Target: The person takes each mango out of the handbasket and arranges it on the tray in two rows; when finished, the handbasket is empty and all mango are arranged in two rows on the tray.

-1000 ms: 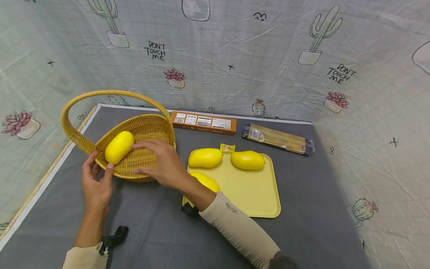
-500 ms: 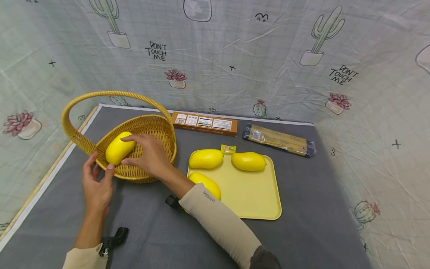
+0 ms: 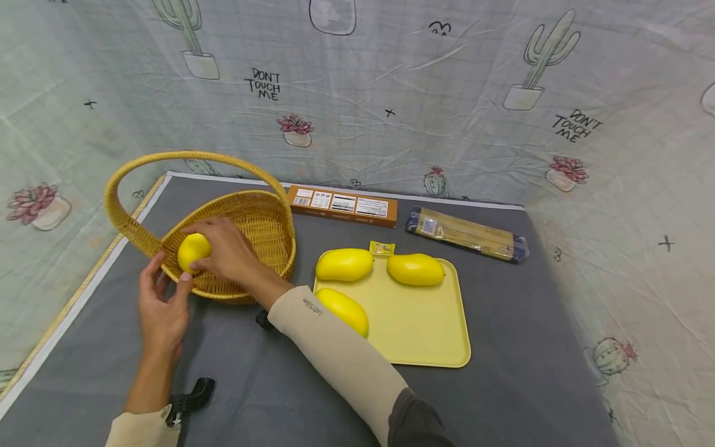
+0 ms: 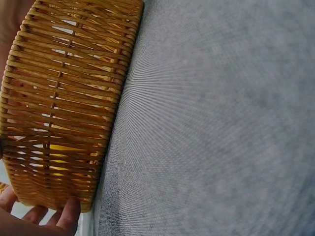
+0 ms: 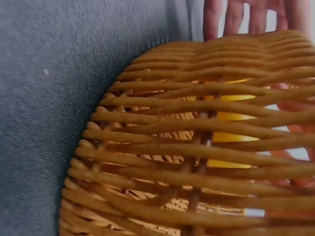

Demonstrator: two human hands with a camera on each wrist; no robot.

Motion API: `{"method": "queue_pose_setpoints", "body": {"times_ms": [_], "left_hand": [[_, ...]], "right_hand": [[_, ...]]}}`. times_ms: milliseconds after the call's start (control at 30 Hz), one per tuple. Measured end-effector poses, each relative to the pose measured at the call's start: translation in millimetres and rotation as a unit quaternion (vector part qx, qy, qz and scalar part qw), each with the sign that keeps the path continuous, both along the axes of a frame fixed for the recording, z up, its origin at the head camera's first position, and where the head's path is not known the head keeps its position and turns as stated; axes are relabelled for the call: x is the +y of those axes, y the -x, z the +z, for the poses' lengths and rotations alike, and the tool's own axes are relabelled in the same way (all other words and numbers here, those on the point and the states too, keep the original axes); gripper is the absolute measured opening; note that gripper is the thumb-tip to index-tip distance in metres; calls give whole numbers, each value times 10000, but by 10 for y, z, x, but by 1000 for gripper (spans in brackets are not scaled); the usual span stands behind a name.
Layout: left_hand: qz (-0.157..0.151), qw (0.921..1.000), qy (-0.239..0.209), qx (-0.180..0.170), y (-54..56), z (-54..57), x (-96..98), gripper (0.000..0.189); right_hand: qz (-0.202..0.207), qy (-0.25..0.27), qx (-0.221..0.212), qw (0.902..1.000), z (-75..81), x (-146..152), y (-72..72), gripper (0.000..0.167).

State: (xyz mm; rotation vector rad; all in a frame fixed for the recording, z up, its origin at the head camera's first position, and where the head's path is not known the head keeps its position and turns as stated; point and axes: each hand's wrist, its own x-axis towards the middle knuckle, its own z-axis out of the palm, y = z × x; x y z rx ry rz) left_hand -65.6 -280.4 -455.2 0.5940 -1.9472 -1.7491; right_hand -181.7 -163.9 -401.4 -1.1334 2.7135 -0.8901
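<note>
A yellow mango (image 3: 193, 250) lies in the left end of the wicker basket (image 3: 272, 239). My right hand (image 3: 226, 251) reaches over the basket and grips this mango, fingers on its far side and thumb on its near side. With fingers and thumb at the left rim, my left hand (image 3: 163, 313) holds the basket. Through the weave, patches of the yellow mango (image 5: 231, 123) show in the right wrist view. The left wrist view shows left-hand fingers (image 4: 70, 214) against the basket's end. The right hand covers much of the mango.
Right of the basket, a pale yellow tray (image 3: 416, 323) bears more mangoes (image 3: 344, 265) and touches a small yellow packet (image 3: 382, 248). Behind stand a brown box (image 3: 343, 205) and a wrapped bundle of sticks (image 3: 466, 233). A printed cloth (image 3: 357, 149) hangs at the back.
My right hand has moved left across the basket and closed round the mango, which it now partly hides. The left hand stays at the rim.
</note>
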Motion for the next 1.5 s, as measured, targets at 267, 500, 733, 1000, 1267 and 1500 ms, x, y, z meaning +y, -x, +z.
{"method": "queue_pose_setpoints", "body": {"times_ms": [267, 500, 733, 1000, 1267, 1500], "left_hand": [[17, 9998, 119, -152, -4, 14, 7, 64], [-4, 9999, 97, -107, -8, -2, 6, 64], [16, 9999, 75, -82, -4, 11, 28, 63], [11, 9998, 40, -206, -13, 32, 37, 63], [-18, 9997, 89, -246, 5, -3, 23, 64], [53, 9997, 169, -181, 12, -9, 30, 63]], "right_hand": [[281, -431, 78, 9986, -60, -67, 124, 61], [130, -827, -31, 9965, -101, -88, 155, 61], [-249, -841, -152, 9960, -102, -50, 128, 59], [-535, -872, -429, 9938, -57, 18, 77, 59], [-873, -700, -413, 9929, 64, 172, -61, 60], [-1107, -326, -177, 9932, 241, 372, -162, 64]]}}
